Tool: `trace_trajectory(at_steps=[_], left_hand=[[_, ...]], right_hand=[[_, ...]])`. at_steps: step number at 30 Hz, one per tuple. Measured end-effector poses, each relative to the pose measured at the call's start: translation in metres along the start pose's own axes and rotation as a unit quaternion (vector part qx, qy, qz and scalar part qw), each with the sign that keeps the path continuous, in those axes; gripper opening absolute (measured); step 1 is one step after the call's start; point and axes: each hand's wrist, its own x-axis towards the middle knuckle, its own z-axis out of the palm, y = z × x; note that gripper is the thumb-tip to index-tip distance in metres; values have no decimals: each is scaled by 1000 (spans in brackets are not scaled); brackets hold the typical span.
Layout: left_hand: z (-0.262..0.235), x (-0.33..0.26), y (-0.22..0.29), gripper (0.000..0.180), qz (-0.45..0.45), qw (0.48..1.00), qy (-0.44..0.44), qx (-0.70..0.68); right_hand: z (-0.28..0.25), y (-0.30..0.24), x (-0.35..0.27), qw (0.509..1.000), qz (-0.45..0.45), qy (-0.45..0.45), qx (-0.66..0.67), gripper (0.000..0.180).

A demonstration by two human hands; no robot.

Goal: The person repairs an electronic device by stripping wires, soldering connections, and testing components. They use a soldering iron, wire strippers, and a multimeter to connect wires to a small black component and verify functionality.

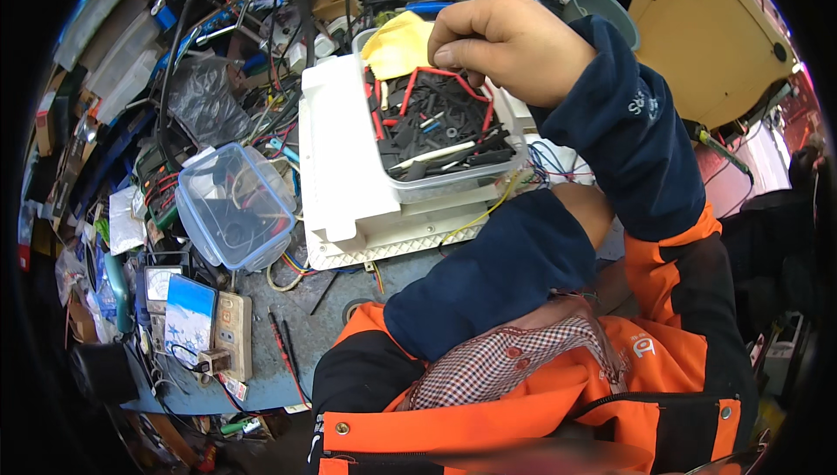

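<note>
We count one clear tub (462, 186) on one white casing (336, 131), which stands on the bench (336, 288). Inside the tub lie black pieces (427, 113), too many for us to number, with at least four red lengths (408, 93) and at least one long white strip (449, 154) near the front wall. One yellow cloth (399, 46) lies over the far left corner.

We have two hands here. Our right hand (514, 48) hangs over the tub's far side, fingers curled, the thumb and forefinger pressed together just beside the cloth; perhaps a small piece sits between the tips, but the view is too poor to settle it. Our left hand (586, 205) shows little more than its wrist by the tub's near right corner; the right sleeve (632, 148) covers the rest, so we cannot tell how far open it is or what it touches.

To the left of the casing we count one blue-rimmed lid (235, 209), one socket strip (234, 327) and two probes, one red (282, 346) and one black.
</note>
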Motion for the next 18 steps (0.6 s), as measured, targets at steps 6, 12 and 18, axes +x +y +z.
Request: trace_trajectory(at_steps=[6, 12, 18], left_hand=[[-50, 1, 1, 18, -56, 994, 45, -78], [-53, 3, 0, 19, -86, 961, 70, -253], [-59, -3, 10, 18, -128, 941, 8, -312]], right_hand=[[-52, 17, -97, 958, -17, 95, 270, 22], [-29, 70, -242, 886, 113, 358, 274, 23], [52, 101, -296, 796, 203, 412, 394, 22]])
